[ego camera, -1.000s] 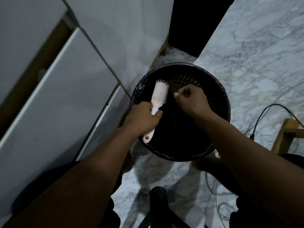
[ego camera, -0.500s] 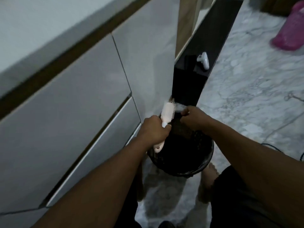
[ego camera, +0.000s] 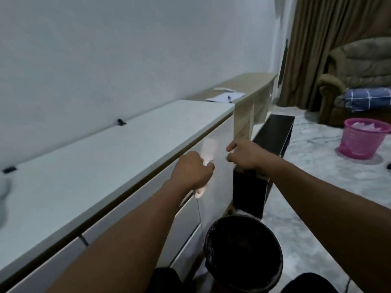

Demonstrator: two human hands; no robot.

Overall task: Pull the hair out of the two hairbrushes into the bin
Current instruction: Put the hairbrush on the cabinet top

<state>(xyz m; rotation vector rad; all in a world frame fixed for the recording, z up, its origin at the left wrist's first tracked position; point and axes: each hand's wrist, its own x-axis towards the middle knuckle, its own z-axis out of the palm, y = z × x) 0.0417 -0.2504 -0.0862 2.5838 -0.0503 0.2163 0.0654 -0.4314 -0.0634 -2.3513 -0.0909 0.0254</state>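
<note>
Left hand (ego camera: 193,173) was wrapped tight around the handle of a pale hairbrush (ego camera: 208,152), centre of the frame, brush head up and blurred, handle tip poking out below the fist. Right hand (ego camera: 245,156) was just beside it to the right, fingers curled in loosely, thumb and forefinger pinched; whether any hair sat in that pinch could not be told. A thin dark strand hung from the handle end toward the bin. The bin (ego camera: 243,253), black and lined with a dark bag, stood at lower centre-right on the marble floor (ego camera: 317,197), well below both hands. Compared with half a second before, the view had swung upward: the bin had dropped from mid-frame to the bottom edge, and the hands, which had been right over its rim, now showed against the front of the white cabinet (ego camera: 105,166). The cabinet's top surface had come into view, along with a wooden shelf (ego camera: 249,83) holding papers in the upper middle, a pink basket (ego camera: 365,139) at right, and an armchair (ego camera: 355,79) by brown curtains (ego camera: 313,39) at upper right. Only one hairbrush was visible.
</note>
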